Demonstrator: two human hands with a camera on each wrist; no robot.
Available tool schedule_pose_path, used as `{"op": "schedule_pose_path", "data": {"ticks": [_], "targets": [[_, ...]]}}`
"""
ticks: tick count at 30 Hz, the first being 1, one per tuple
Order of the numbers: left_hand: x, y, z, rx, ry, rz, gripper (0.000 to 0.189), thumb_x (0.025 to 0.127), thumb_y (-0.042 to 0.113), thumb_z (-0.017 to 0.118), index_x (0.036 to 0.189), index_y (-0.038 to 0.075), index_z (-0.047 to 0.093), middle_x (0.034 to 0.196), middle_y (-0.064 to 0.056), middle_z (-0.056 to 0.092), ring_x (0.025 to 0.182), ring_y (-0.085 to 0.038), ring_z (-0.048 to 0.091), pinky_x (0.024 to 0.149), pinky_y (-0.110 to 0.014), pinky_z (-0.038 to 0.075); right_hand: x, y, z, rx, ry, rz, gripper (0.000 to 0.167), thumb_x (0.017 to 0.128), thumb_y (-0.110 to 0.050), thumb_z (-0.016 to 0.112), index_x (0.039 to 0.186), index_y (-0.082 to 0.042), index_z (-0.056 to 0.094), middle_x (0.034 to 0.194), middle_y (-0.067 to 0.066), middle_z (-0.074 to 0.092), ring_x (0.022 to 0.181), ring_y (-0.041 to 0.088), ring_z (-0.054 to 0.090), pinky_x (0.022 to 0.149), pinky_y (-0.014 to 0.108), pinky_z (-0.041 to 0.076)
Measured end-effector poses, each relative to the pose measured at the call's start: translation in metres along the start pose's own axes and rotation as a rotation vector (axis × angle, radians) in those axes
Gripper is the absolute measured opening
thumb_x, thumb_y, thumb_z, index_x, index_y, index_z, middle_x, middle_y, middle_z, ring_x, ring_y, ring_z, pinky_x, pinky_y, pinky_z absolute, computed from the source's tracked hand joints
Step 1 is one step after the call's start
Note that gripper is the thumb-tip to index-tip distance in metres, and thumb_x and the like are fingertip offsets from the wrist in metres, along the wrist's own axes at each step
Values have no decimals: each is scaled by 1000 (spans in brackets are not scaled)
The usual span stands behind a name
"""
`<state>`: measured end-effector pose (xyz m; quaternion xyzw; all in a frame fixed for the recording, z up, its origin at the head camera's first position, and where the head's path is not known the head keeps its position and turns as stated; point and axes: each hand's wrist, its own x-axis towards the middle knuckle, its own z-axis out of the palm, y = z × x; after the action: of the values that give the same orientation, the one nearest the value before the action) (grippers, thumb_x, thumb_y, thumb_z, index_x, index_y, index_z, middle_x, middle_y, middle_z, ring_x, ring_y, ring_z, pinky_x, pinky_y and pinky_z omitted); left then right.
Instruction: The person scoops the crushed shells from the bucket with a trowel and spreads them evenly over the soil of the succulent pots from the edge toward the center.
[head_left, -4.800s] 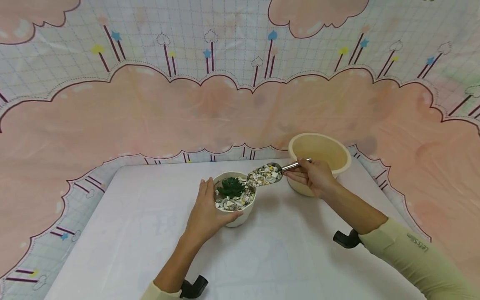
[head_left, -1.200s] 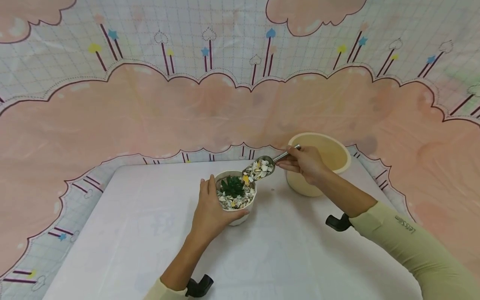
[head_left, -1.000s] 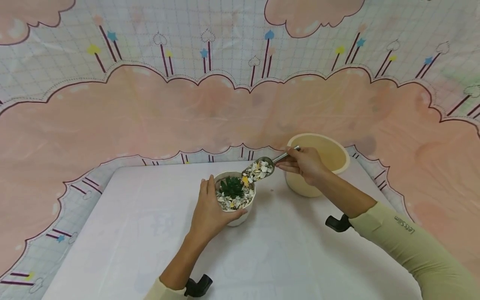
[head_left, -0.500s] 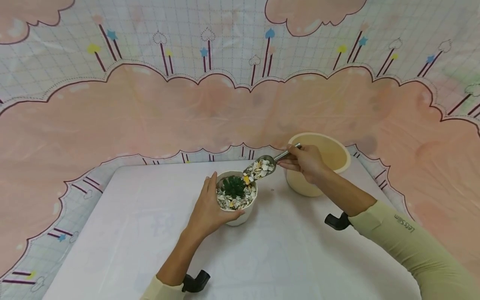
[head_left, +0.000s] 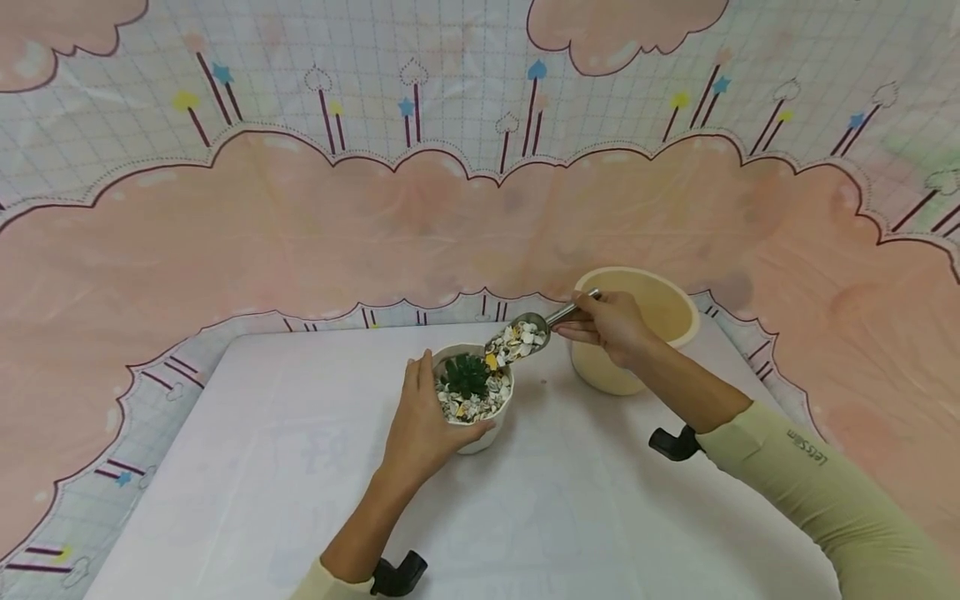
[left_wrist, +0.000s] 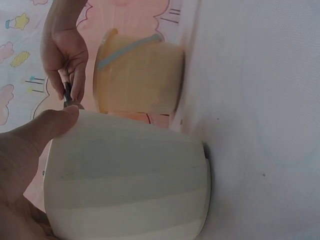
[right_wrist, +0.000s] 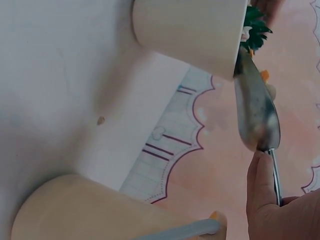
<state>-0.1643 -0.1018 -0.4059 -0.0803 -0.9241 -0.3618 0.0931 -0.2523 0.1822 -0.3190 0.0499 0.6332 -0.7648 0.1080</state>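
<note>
My left hand [head_left: 420, 425] holds a white faceted plant pot [head_left: 477, 439] by its rim, thumb at the near side and fingers on the far left. A dark green succulent [head_left: 463, 375] stands in it among pale and yellow stone chips [head_left: 480, 407]. In my right hand [head_left: 617, 329] is the handle of a metal scoop [head_left: 538, 323], pinched between thumb and fingers. Its bowl carries a heap of similar chips and slopes down to the left, with the lip over the pot's right rim. The right wrist view shows the scoop's underside [right_wrist: 257, 120] close against the rim.
A cream bucket [head_left: 603, 371] stands behind and below my right hand; its grey handle [left_wrist: 130, 51] shows in the left wrist view. One small brown chip [right_wrist: 101, 120] lies on the white table [head_left: 315, 467] between pot and bucket. A patterned cloth [head_left: 375, 225] hangs behind.
Since the earliest frame, the scoop has moved left and up and tilts more steeply over the pot's rim. Over the last second, the left fingers shift slightly on the pot; the scoop barely moves.
</note>
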Motion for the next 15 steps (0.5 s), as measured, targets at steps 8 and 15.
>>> {"op": "schedule_pose_path", "data": {"ticks": [8,15], "targets": [[5,-8,-4,-54,-66,16,134,70,46,98,166,-2,18,167,-29,23,154,-47,24,115,-63,36,2,0,-1,-3,17,-19,27,114,-12,47,115,14,54,82,14,74,76,20,78,84,31,60],[4,-5,-7,-76,-73,14,135,70,45,99,166,-3,16,168,-28,20,157,-46,16,116,-63,35,2,-1,0,4,17,-21,25,113,-12,47,113,12,55,83,15,75,77,21,78,85,31,60]]}}
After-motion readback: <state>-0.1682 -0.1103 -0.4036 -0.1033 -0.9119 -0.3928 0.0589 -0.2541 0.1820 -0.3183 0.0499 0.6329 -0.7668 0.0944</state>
